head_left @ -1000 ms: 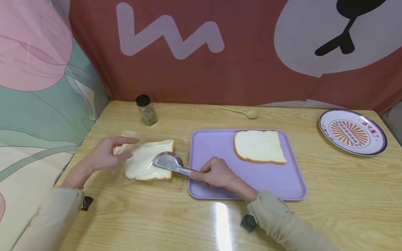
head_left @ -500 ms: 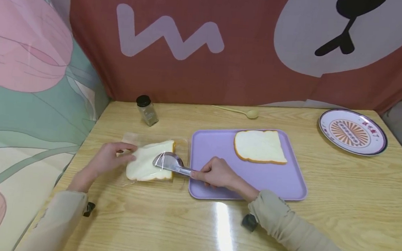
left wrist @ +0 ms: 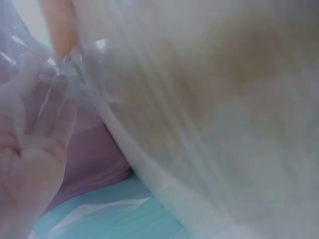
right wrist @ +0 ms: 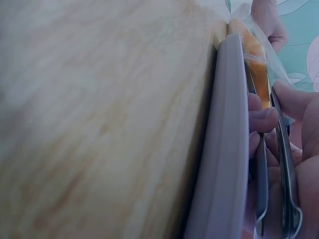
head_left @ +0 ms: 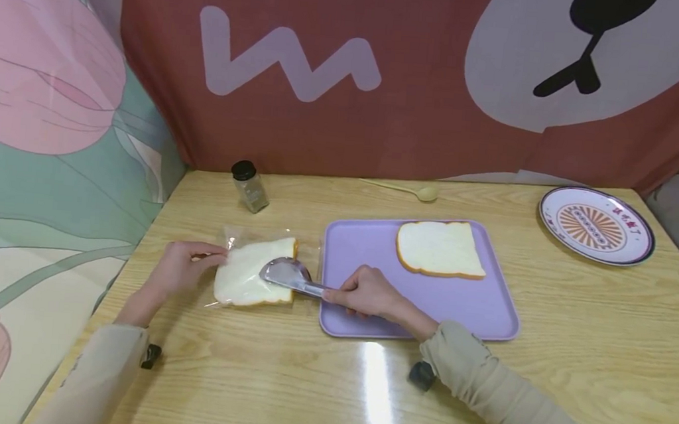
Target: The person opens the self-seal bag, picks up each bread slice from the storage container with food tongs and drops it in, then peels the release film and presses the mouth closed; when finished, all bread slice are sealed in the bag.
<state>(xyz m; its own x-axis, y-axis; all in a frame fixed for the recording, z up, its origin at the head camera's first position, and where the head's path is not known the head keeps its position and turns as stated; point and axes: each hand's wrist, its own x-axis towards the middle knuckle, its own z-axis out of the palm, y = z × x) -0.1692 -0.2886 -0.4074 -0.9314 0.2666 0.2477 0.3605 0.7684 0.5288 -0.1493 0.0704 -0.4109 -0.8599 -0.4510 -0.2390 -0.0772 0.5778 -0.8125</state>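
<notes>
My right hand (head_left: 366,292) grips metal tongs (head_left: 312,288) by the handle, over the near left edge of the purple tray. Their broad rounded end reaches over a bread slice (head_left: 247,274) in a clear plastic bag (head_left: 309,253), left of the tray. In the right wrist view, the two arms of the tongs (right wrist: 285,164) lie between my fingers and palm. At the bag's left end, my left hand (head_left: 179,269) pinches the plastic between thumb and fingers. Film covers part of that hand (left wrist: 37,169) in the left wrist view. How the tong tips meet the bread is unclear.
On the purple tray (head_left: 366,254) lies another bread slice (head_left: 441,246). A black-capped seasoning jar (head_left: 250,187) is behind the bag. A pale spoon (head_left: 425,193) lies along the back, and a patterned plate (head_left: 596,225) sits at the back right.
My left thumb and fingers have come together at the bag's left end, and the plastic there has shifted rightward. My right hand and the tongs have barely moved.
</notes>
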